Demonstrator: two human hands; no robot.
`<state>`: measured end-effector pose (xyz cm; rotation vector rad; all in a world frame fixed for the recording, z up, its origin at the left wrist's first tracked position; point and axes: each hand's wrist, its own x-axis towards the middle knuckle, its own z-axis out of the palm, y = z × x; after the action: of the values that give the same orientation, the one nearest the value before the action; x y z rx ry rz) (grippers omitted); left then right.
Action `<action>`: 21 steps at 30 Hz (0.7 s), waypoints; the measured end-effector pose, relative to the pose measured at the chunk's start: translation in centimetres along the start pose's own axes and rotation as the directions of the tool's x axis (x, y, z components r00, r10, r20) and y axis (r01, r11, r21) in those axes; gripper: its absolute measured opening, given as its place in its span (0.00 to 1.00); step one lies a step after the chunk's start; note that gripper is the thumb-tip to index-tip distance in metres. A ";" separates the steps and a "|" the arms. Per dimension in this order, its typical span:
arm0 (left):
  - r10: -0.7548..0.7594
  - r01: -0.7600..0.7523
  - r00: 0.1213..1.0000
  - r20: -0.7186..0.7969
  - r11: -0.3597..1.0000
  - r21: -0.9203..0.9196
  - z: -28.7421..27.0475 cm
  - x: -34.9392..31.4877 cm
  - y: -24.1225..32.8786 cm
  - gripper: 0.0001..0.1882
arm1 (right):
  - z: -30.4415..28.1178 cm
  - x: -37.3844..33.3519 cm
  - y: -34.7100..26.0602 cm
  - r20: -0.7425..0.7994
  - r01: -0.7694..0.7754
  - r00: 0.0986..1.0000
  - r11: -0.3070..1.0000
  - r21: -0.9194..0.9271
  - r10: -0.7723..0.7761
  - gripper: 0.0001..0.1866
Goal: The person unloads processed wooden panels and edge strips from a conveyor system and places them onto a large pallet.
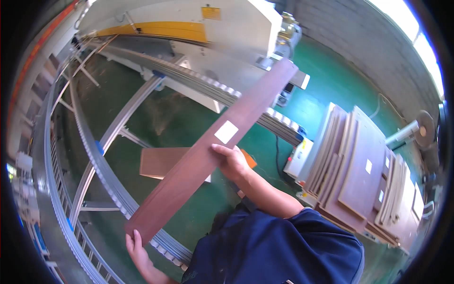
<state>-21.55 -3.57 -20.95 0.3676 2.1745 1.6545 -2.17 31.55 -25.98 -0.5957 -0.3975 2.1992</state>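
A long, narrow brown wooden board (189,163) with a white label (226,132) slants across the view, from low on the left up to the right. My left hand (136,246) grips its near end, thumb on the upper face and the other fingers partly hidden. At the board's right edge, below the label, my right hand (231,162) is closed on it, thumb on top and the remaining fingers underneath. The board's far end lies over the end of the machine. Beneath it, lower down, another brown panel (163,161) partly shows.
A white machine with a yellow stripe (165,31) stands beyond a roller rail (189,78). More metal roller rails (101,163) run along the left. Brown panels (354,165) are stacked at right, near a white control box (298,161). The floor (321,71) is green.
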 end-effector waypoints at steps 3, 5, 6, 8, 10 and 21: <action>-0.109 0.107 0.979 0.172 0.994 0.023 -2.3 -2.3 -0.3 0.19 | 0.9 -5.5 -2.1 0.030 0.083 0.996 0.996 -0.021 -0.083 0.15; -0.177 0.179 0.955 0.237 0.984 0.013 -3.4 -3.8 -0.9 0.18 | 1.4 -8.9 -2.8 0.038 0.124 0.992 0.990 -0.071 -0.122 0.15; -0.182 0.191 0.942 0.280 0.982 -0.003 -3.5 -4.7 -1.1 0.17 | 1.3 -10.6 -3.2 0.036 0.171 0.985 0.982 -0.084 -0.169 0.15; -0.183 0.202 0.909 0.374 0.979 -0.012 -3.7 -5.4 -1.9 0.17 | 0.8 -13.5 -4.1 0.009 0.236 0.972 0.962 -0.135 -0.237 0.16; -0.163 0.183 0.885 0.437 0.983 -0.004 -2.6 -6.5 -2.2 0.18 | 0.2 -17.5 -6.1 0.007 0.318 0.947 0.938 -0.136 -0.320 0.15; -0.048 0.084 0.330 0.943 0.996 0.021 14.7 -21.5 -2.2 0.22 | -12.2 -49.7 -19.1 -0.172 0.815 0.544 0.566 -0.123 -0.821 0.23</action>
<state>4.33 -0.72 -23.39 0.9451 1.1846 0.9371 44.43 5.98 -13.24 -0.5016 -0.4722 1.1922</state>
